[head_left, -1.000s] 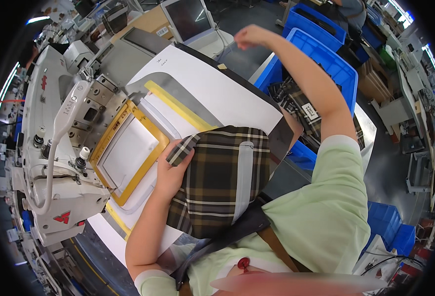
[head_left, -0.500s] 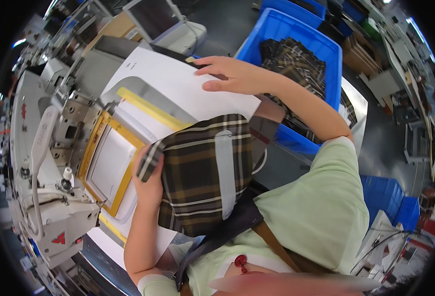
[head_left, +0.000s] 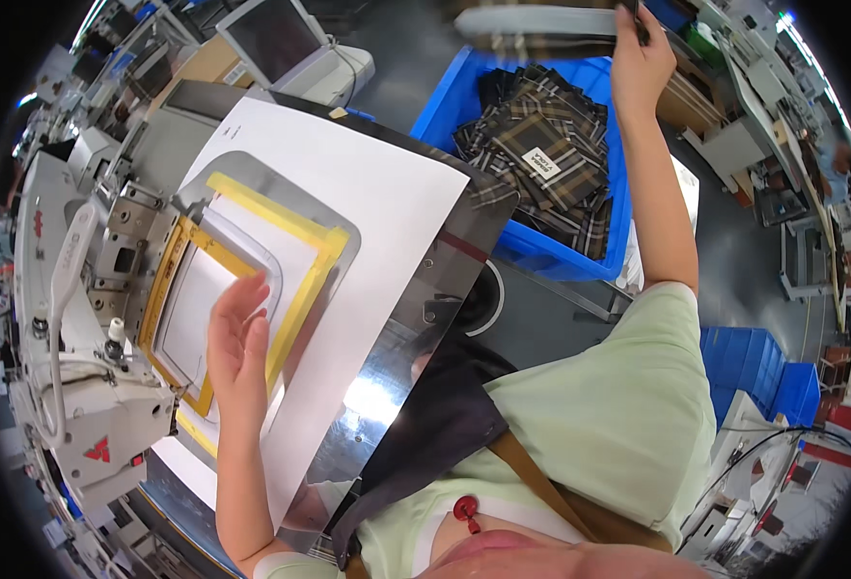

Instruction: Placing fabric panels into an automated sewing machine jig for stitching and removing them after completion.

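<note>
My right hand (head_left: 643, 72) is raised at the top right, pinching the end of a plaid fabric piece (head_left: 507, 41). The piece carries a pale strip and is smeared by motion; its upper part runs out of view. Below it, a blue bin (head_left: 622, 193) holds a heap of plaid fabric pieces (head_left: 532, 125), one with a white label. My left hand (head_left: 239, 338) is open and holds nothing, its fingers over the yellow-edged frame (head_left: 324, 256) on the white sheet (head_left: 387, 193). A yellow clamp frame (head_left: 160, 289) lies just left of that hand, attached to the sewing machine.
The white sewing machine (head_left: 107, 425) stands close on the left. A shiny metal table (head_left: 377, 396) lies under the sheet. At the back is a monitor (head_left: 266, 43). More blue bins (head_left: 744, 367) stand at the right.
The plaid piece has left the sheet and moved up and right with my right hand. My left hand has let go of it. The yellow-edged frame and the heap are now uncovered.
</note>
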Tool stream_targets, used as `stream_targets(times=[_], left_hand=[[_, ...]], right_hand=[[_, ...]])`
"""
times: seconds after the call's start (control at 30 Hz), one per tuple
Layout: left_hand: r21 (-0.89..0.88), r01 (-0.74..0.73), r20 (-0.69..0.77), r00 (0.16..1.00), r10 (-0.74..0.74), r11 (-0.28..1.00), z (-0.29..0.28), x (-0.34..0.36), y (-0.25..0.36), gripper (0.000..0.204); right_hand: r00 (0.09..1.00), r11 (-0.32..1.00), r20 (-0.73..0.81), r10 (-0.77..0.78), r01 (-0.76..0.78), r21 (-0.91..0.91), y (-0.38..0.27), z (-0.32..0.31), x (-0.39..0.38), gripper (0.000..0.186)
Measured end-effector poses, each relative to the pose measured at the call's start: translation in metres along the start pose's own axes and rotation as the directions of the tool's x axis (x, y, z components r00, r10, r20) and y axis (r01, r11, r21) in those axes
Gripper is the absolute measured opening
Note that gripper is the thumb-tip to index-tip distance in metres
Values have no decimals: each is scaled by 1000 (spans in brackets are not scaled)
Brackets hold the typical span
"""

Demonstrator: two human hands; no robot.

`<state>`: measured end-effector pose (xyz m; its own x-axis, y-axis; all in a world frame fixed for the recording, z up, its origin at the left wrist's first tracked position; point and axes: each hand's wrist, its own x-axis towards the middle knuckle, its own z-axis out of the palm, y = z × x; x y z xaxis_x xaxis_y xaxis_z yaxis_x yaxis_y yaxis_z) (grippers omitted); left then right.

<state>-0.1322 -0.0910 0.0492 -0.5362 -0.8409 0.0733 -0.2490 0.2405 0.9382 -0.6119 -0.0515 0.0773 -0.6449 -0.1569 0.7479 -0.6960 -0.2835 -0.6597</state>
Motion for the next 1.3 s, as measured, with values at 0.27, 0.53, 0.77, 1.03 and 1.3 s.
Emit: stream_targets(times=[0.27,0.53,0.77,1.03,1.3], left_hand=[[459,-21,123,992,-40,888,-12,-67,6,38],[591,21,-9,1000,-20,807,-29,-116,-9,34],[664,82,-178,983,51,743,-48,-164,-21,38],[514,278,-160,961,-228,812,-49,-137,-37,16],[301,100,-353,935,13,948,-33,-137,-45,20]], right_hand=[[575,543,692,437,444,-713,162,27,-93,33],[14,836,948,318,468,-287,218,76,-112,31],[203,869,912,357,285,-404,127,55,-43,33],[-64,982,983,-173,62,177,-172,97,-165,21],[-399,892,803,-443,-103,440,-234,136,-275,32]])
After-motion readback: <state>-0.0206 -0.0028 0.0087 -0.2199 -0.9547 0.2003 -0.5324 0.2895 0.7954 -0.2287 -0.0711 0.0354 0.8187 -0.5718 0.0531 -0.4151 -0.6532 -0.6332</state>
